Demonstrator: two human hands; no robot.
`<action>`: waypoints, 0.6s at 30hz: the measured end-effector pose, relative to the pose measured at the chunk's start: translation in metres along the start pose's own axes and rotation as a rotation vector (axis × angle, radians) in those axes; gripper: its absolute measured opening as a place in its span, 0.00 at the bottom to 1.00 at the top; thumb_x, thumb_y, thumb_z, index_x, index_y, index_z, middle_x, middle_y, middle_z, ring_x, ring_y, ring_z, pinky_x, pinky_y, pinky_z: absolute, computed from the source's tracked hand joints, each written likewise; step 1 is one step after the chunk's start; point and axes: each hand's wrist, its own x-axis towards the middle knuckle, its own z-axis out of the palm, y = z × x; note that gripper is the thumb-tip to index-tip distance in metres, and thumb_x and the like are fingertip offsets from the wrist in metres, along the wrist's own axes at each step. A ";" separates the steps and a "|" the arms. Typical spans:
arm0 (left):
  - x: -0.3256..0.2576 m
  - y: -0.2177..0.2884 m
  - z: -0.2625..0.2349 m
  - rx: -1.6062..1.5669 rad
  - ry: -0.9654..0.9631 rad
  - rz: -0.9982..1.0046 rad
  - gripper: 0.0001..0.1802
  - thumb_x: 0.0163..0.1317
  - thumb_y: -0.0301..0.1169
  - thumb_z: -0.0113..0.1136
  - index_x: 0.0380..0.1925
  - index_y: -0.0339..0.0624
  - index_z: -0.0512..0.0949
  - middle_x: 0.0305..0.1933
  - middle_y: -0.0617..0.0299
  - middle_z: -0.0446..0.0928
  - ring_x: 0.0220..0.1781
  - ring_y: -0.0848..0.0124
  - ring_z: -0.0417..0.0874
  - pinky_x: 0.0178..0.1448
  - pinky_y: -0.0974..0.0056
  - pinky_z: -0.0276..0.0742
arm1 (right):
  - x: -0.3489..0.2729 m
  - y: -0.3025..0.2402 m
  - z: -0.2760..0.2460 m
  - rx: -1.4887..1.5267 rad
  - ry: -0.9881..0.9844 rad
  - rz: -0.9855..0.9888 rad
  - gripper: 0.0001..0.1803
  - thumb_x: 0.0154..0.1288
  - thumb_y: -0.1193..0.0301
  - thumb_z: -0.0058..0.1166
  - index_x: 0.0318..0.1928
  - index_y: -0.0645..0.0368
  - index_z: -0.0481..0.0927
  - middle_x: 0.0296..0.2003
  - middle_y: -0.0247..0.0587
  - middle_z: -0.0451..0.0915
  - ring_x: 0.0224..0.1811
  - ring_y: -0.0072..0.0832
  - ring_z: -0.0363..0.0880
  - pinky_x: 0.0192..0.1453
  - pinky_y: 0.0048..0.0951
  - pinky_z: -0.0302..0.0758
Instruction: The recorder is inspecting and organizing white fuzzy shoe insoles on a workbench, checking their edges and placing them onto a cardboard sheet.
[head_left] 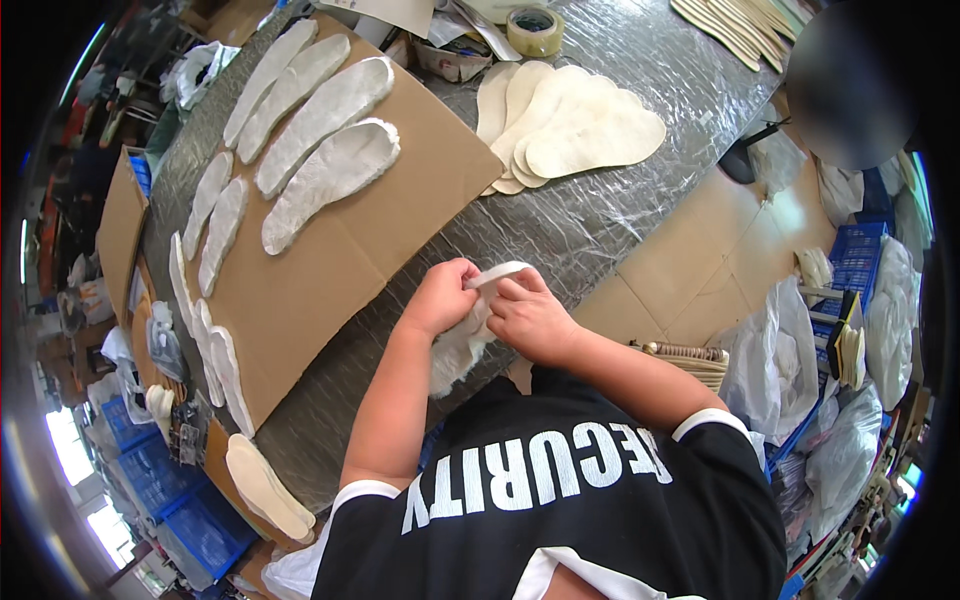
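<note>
Evidently, a white fleecy insole (pixel 461 346) is between both hands at the near edge of the table (pixel 640 40), its pale rim uppermost. The left hand (pixel 440 297) pinches the rim's left part, thumb and fingers closed; the right hand (pixel 533 318) has its fingers curled tightly on the right part. Left of them, a cardboard sheet (pixel 425 165) bears more fleecy insoles (pixel 328 125). Farther off, cream insoles (pixel 590 125) lie fanned near a tape roll (pixel 535 45).

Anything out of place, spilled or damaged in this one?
One oddity: a blurred grey disc at upper right hides what lies behind it; I can't tell what it is. On the table, nothing looks spilled. The held white piece looks bent, probably just from handling.
</note>
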 end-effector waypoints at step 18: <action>-0.044 -0.017 0.024 0.237 0.192 0.121 0.08 0.60 0.30 0.63 0.31 0.34 0.80 0.33 0.51 0.82 0.36 0.56 0.83 0.42 0.58 0.77 | -0.047 0.014 0.016 0.224 0.194 0.023 0.04 0.47 0.68 0.58 0.27 0.46 0.78 0.35 0.27 0.73 0.47 0.32 0.71 0.63 0.47 0.61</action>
